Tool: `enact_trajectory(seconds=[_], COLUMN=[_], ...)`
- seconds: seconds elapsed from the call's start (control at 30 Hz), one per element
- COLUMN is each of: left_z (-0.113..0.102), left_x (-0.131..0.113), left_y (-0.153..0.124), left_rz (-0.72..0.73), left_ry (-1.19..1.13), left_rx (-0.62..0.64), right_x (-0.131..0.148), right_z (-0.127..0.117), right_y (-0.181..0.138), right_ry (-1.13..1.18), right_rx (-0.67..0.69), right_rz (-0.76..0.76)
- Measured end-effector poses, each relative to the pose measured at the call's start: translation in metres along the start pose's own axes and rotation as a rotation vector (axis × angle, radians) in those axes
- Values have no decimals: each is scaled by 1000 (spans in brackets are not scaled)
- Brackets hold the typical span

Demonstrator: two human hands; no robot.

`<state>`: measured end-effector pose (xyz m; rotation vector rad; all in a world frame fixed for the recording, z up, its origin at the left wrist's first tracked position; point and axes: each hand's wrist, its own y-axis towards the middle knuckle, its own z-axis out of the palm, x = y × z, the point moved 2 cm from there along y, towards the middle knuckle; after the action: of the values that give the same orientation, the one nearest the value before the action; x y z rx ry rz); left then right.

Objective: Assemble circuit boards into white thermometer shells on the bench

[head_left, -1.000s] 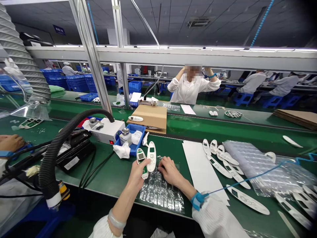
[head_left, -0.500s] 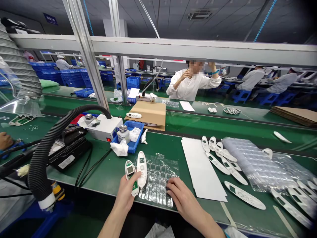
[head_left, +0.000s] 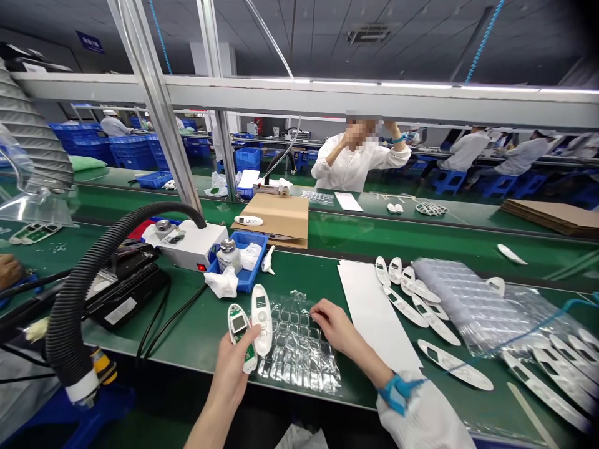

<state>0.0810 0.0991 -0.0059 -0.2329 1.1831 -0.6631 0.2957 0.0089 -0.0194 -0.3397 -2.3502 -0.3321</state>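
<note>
My left hand [head_left: 231, 362] is closed on two slim oval parts held side by side over the bench. One is a white casing half with a green circuit board [head_left: 239, 323] and a small square display. The other, a white front cover [head_left: 261, 315], has a window and round button openings, and my thumb presses on it. Beside them lies a clear plastic sheet [head_left: 299, 355] divided into rows of small squares. At its upper right edge, my right hand [head_left: 333, 324] has thumb and fingers pinched together; whatever is between the fingertips is too small to make out.
White paper [head_left: 374, 312] lies to the right, with several white covers [head_left: 453, 365] and stacked clear trays [head_left: 463, 299] beyond. A blue bin [head_left: 253, 274] holds a bottle; a black hose [head_left: 70, 312] arches at left. A co-worker [head_left: 346, 162] sits across the line.
My right hand has moved up the plastic sheet, away from me, and its fingers have drawn together. Its sleeve and blue wrist strap now show. My left hand keeps both parts.
</note>
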Motion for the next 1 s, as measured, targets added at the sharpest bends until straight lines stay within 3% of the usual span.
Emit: enact_trajectory(seconds=[0.17,0.37,0.6,0.8,1.0], left_z=[27,28,28,28,23], left_x=[21,39,40,46,51], left_y=[-2,3,-4,-20,-21], left_rz=[15,61,118,167,184], left_ry=[-1,48,174,293,315], left_rx=[82,74,23,51,66], right_x=[-12,-7,24,65,64], right_z=[14,16,-11,-13,-5], right_y=[23,10,-6,-15,-14], right_ry=[-27,7,123,-83,-139], right_rx=[41,-49,-250,-86,-67], right_rz=[18,12,-39,-167,-198])
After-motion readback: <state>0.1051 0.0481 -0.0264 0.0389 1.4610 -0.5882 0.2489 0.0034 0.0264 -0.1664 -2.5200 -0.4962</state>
